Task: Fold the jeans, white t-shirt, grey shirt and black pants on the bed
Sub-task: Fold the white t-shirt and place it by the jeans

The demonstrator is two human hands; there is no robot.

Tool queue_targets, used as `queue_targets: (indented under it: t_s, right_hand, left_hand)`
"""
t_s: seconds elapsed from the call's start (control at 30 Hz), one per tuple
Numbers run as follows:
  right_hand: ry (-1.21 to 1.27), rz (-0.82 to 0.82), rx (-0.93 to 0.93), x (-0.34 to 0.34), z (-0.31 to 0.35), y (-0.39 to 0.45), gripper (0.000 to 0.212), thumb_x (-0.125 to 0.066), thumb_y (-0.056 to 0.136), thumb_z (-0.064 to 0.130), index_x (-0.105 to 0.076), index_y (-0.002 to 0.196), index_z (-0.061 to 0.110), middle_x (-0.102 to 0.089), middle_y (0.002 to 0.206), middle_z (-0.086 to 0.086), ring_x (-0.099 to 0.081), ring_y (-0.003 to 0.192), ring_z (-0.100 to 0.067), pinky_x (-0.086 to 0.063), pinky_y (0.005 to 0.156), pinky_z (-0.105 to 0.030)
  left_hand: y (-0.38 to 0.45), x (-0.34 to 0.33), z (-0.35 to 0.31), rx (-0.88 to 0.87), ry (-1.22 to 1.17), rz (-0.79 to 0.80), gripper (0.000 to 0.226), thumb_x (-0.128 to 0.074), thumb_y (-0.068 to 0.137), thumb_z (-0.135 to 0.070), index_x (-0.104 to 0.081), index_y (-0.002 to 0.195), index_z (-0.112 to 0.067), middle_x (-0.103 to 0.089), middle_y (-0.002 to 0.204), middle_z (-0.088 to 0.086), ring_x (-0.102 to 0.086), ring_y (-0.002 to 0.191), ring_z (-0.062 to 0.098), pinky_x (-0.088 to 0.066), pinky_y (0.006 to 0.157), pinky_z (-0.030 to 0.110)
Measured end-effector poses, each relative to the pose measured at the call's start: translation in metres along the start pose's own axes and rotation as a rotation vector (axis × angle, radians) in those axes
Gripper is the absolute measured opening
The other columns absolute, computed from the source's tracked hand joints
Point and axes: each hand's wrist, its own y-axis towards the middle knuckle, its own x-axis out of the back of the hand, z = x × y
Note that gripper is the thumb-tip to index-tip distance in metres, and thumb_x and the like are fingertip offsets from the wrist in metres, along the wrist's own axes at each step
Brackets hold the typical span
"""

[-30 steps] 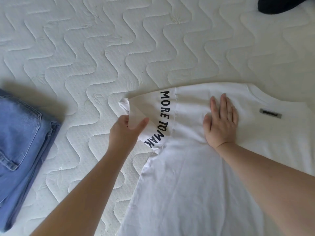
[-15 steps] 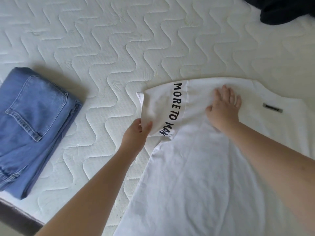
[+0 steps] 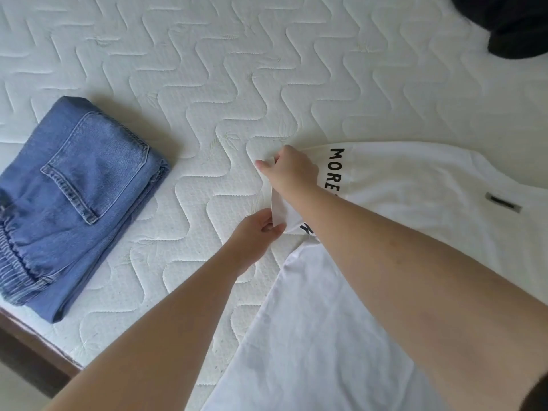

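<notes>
T-shirt (image 3: 415, 185) lies flat on the bed (image 3: 207, 84), sleeve (image 3: 280, 213) pinched by my left hand (image 3: 255, 235) and right hand (image 3: 292, 170). Fabric looks light, limp (creases easily); I judge hems and seams the best hold.

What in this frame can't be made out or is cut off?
- Sleeve lettering on the white t-shirt, head view: only "MORE" legible; the right hand and forearm cover the rest.
- Small label: too small to read.
- Dark garment: cut off by the top-right edge.
- Grey shirt: not in view.
</notes>
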Motion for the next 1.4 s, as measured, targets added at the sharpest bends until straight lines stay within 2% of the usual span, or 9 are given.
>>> queue_targets:
  t_s: [0.2,0.33,0.47,0.57,0.8,1.03,1.17,1.3,1.4]
  right_hand:
    - [-0.038,-0.014,0.184,0.033,0.001,0.002,0.012,-0.053,0.088,0.003,-0.057,0.097,0.010,-0.059,0.105,-0.007,-0.058,0.088,-0.026,-0.041,0.069,-0.029]
    - [-0.462,-0.125,0.442,0.059,-0.012,-0.005,0.033,-0.048,0.082,-0.010,-0.064,0.105,0.007,-0.059,0.109,-0.010,-0.060,0.090,-0.030,-0.044,0.076,-0.034]
    - [-0.593,-0.265,0.577,0.068,-0.032,-0.010,0.031,-0.047,0.086,0.002,-0.065,0.106,0.016,-0.066,0.096,-0.002,-0.048,0.101,-0.026,-0.030,0.087,-0.033]
    - [-0.384,-0.340,0.603,0.072,-0.039,-0.012,0.032,-0.050,0.084,0.001,-0.070,0.105,0.015,-0.067,0.090,-0.006,-0.048,0.101,-0.027,-0.030,0.088,-0.029]
    - [-0.034,-0.509,0.602,0.082,-0.023,-0.018,0.043,-0.044,0.075,-0.008,-0.072,0.103,0.008,-0.066,0.095,-0.011,-0.053,0.091,-0.033,-0.041,0.082,-0.033]
    - [-0.252,-0.414,0.389,0.072,-0.030,-0.007,0.041,-0.050,0.084,-0.005,-0.070,0.109,0.021,-0.068,0.100,0.000,-0.053,0.095,-0.026,-0.037,0.082,-0.032]
    - [0.220,-0.354,0.385,0.057,-0.008,-0.008,0.055,-0.040,0.073,-0.018,-0.072,0.098,0.018,-0.070,0.083,0.007,-0.052,0.086,-0.013,-0.038,0.077,-0.022]
    - [0.469,0.133,0.469,0.046,0.003,-0.009,0.051,-0.045,0.083,-0.014,-0.068,0.113,0.019,-0.070,0.110,0.010,-0.061,0.108,-0.002,-0.043,0.096,-0.015]
    - [0.543,0.166,0.403,0.042,-0.017,-0.009,0.055,-0.039,0.084,-0.016,-0.067,0.115,0.019,-0.068,0.114,0.010,-0.060,0.113,-0.004,-0.043,0.101,-0.019]
  left_hand:
    - [-0.005,-0.003,0.005,-0.078,0.075,-0.025,0.018,-0.065,0.093,-0.021,-0.067,0.090,-0.039,-0.062,0.067,-0.016,-0.060,0.070,-0.012,-0.038,0.061,0.003]
    - [-0.006,-0.020,0.020,-0.291,0.373,-0.103,0.028,-0.069,0.088,-0.028,-0.066,0.116,-0.023,-0.059,0.125,-0.011,-0.049,0.122,0.010,-0.036,0.105,0.032]
    - [-0.010,-0.034,0.012,-0.363,0.413,-0.261,0.032,-0.059,0.095,-0.033,-0.063,0.125,-0.022,-0.049,0.141,-0.009,-0.042,0.131,0.013,-0.031,0.107,0.032]
    - [-0.018,-0.040,0.002,-0.349,0.324,-0.397,0.019,-0.059,0.097,-0.028,-0.064,0.112,-0.018,-0.063,0.115,-0.009,-0.055,0.100,0.003,-0.036,0.080,0.003]
    - [-0.028,-0.028,-0.007,-0.507,0.568,-0.633,0.017,-0.072,0.088,-0.012,-0.065,0.076,-0.001,-0.055,0.070,0.007,-0.053,0.065,0.025,-0.043,0.061,0.033]
    - [-0.035,-0.034,0.002,-0.391,0.430,-0.592,0.020,-0.072,0.089,-0.022,-0.069,0.077,-0.007,-0.058,0.115,0.004,-0.060,0.091,0.016,-0.047,0.071,0.027]
    - [-0.032,-0.032,0.007,-0.202,0.288,-0.532,0.028,-0.066,0.092,-0.027,-0.064,0.074,-0.007,-0.066,0.075,0.004,-0.062,0.071,0.018,-0.048,0.064,0.030]
    - [-0.028,-0.028,0.007,-0.060,0.245,-0.512,0.018,-0.066,0.090,-0.032,-0.067,0.082,-0.016,-0.067,0.079,0.001,-0.062,0.073,0.014,-0.043,0.059,0.016]
    - [-0.026,-0.023,0.007,0.079,0.318,-0.460,0.025,-0.061,0.091,-0.047,-0.062,0.082,-0.023,-0.064,0.069,-0.008,-0.060,0.065,0.008,-0.041,0.052,0.024]
